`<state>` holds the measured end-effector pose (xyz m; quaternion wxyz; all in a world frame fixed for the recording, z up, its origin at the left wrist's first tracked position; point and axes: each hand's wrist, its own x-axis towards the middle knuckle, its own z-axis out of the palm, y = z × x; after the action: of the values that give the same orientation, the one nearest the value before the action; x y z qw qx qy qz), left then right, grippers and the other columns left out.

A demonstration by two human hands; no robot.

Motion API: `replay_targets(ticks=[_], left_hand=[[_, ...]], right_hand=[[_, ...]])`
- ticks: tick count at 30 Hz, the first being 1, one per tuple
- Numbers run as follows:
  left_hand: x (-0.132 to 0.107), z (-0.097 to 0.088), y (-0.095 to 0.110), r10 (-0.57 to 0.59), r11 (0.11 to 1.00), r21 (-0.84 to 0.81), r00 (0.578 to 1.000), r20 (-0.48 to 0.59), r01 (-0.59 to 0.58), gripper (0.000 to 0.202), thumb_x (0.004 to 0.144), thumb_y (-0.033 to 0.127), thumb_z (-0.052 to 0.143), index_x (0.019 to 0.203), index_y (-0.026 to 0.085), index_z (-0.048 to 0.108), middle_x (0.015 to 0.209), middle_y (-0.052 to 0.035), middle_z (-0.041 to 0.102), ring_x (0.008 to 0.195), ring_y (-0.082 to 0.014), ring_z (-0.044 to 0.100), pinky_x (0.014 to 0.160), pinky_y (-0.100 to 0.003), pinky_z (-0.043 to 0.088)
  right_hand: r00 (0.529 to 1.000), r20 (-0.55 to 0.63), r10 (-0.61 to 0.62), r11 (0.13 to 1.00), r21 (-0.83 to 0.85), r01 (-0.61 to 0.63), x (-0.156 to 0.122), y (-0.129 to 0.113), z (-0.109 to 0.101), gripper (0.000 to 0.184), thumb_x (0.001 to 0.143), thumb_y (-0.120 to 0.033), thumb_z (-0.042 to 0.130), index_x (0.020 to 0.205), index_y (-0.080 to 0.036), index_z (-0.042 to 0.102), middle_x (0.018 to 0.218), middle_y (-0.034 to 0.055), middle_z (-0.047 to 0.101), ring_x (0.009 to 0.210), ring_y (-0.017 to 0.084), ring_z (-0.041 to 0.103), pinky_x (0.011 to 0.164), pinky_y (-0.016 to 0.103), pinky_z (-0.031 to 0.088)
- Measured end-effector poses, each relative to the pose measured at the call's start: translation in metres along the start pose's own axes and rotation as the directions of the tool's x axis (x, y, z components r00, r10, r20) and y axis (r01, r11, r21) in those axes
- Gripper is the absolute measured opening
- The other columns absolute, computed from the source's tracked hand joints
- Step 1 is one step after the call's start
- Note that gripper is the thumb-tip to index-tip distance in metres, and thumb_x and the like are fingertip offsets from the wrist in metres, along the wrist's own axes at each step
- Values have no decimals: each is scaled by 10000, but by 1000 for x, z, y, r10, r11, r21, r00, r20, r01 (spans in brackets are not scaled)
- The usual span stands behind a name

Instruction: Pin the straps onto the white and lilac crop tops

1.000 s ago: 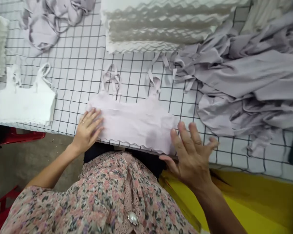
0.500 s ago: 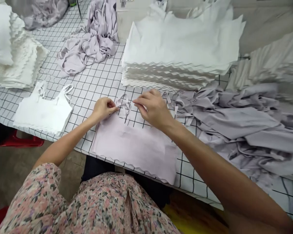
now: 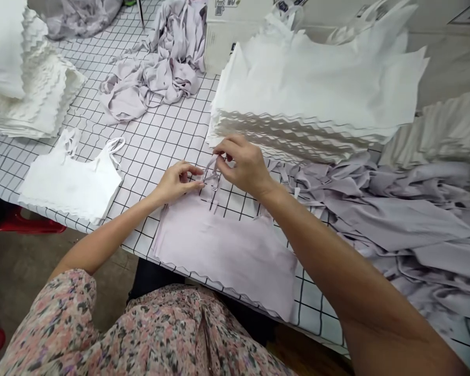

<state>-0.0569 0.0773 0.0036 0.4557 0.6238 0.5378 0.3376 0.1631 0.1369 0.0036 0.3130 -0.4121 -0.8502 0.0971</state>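
1. Workpiece: a lilac scallop-hemmed crop top (image 3: 223,250) lies flat on the grid-printed table (image 3: 156,146), hem toward the person, at the table edge
2. Its 2 straps (image 3: 212,180) are gathered above the neckline, between both hands
3. Left hand (image 3: 176,183): thumb and fingers closed in a pinch on the straps
4. Right hand (image 3: 245,164): also pinching the straps, directly above the top's neckline
5. Obstruction check: a stack of white cut tops (image 3: 317,89) sits just beyond the right hand, and a heap of lilac fabric (image 3: 399,224) lies to its right
6. Left of the workpiece: 1 white crop top (image 3: 70,185) lies flat, well apart from a second lilac heap (image 3: 156,68) and a white stack (image 3: 31,94)
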Motion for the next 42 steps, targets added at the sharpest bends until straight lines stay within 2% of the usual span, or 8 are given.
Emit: replay_targets(ticks=[4, 11, 15, 21, 24, 28, 34, 42], left_hand=[[-4, 4, 6, -72, 970, -223, 988, 133, 101, 156, 862, 274, 826, 843, 144, 742, 686, 12, 624, 601, -72, 521, 556, -229, 390], [-4, 11, 14, -36, 942, -306, 948, 316, 138, 283, 888, 239, 809, 1141, 119, 775, 947, -97, 799, 639, -80, 656, 604, -254, 568], [-4, 12, 16, -55, 951, -257, 914, 402, 171, 149, 885, 270, 837, 942, 133, 815, 770, -46, 743, 535, -58, 569, 551, -250, 536], [-13, 13, 14, 220, 968, 82, 956, 192, -239, 111, 936, 240, 748, 863, 190, 814, 774, -27, 718, 663, -107, 610, 644, -265, 520], [-17, 16, 11, 401, 853, 286, 899, 175, -436, 135, 975, 231, 711, 894, 207, 816, 861, -45, 734, 752, -132, 638, 695, -277, 520], [-22, 16, 6, 468, 757, 420, 864, 185, -500, 158, 1009, 213, 653, 931, 199, 789, 921, -56, 726, 683, -117, 595, 626, -272, 465], [-21, 9, -5, 515, 688, 521, 845, 139, -505, 157, 964, 128, 624, 898, 192, 752, 897, -42, 700, 653, -111, 558, 588, -257, 410], [-16, 11, -13, 487, 747, 499, 873, 39, -439, 181, 924, 73, 613, 860, 191, 734, 894, -39, 704, 691, -117, 587, 609, -260, 430]], right_hand=[[999, -46, -28, 996, 81, 32, -20, -3, -26, 196, 978, -196, 504, 953, -239, 694, 1006, 96, 728, 867, 228, 647, 798, 400, 533], [1000, 16, -24, 997, 71, 23, -44, -5, -58, 173, 963, -187, 574, 964, -278, 721, 1043, 71, 798, 1017, 274, 720, 998, 533, 565], [1000, 2, -2, 998, 70, 2, -53, -4, -65, 205, 973, -182, 564, 993, -279, 744, 1084, 70, 815, 1075, 273, 736, 1024, 524, 583], [942, 330, 67, 932, 317, -177, -56, -17, -68, 503, 988, -449, 665, 1441, -247, 744, 1463, 119, 739, 1394, 330, 641, 1131, 571, 559], [874, 477, 92, 876, 378, -299, -44, -25, -54, 454, 995, -555, 645, 1280, -262, 842, 1211, 119, 818, 1311, 336, 641, 1040, 521, 568], [797, 602, 44, 880, 354, -316, -35, -20, -44, 455, 954, -665, 677, 965, -261, 885, 891, 95, 799, 1096, 301, 628, 938, 455, 526], [854, 513, 90, 921, 283, -267, -48, 9, -68, 475, 905, -741, 739, 824, -290, 866, 841, 76, 761, 940, 249, 640, 808, 421, 526], [954, 240, 182, 955, 187, -230, -73, 15, -109, 447, 937, -723, 736, 804, -310, 846, 770, 73, 734, 895, 283, 681, 707, 450, 547]])
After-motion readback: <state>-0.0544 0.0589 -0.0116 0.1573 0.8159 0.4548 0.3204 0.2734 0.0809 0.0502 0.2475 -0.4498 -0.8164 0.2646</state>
